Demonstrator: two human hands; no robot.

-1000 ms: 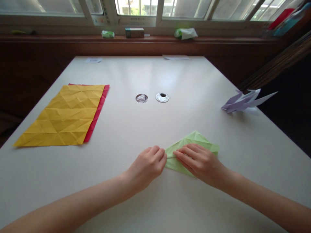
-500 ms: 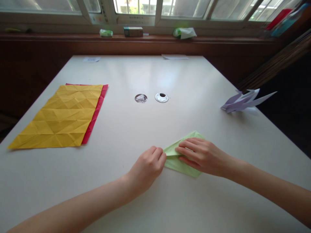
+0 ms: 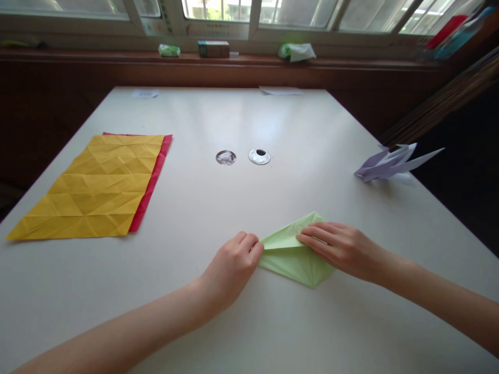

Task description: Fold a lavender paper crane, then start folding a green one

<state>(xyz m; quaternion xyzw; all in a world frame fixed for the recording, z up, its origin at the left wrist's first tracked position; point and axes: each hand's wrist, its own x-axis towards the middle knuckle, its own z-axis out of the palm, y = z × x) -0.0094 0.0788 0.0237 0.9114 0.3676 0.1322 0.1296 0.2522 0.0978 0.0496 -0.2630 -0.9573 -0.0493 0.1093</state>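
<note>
The green paper (image 3: 293, 253) lies flat on the near counter (image 3: 249, 119), long axis left to right, left hand (image 3: 233, 265) pinching its left tip, right hand (image 3: 343, 248) pressing fingers flat on it

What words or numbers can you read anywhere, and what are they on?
None can be read.
Box on the sill: print too blurred.
Window sticker: marks too small.
Paper slips at the table's far edge: nothing legible.
Green paper under both hands: plain.
</note>
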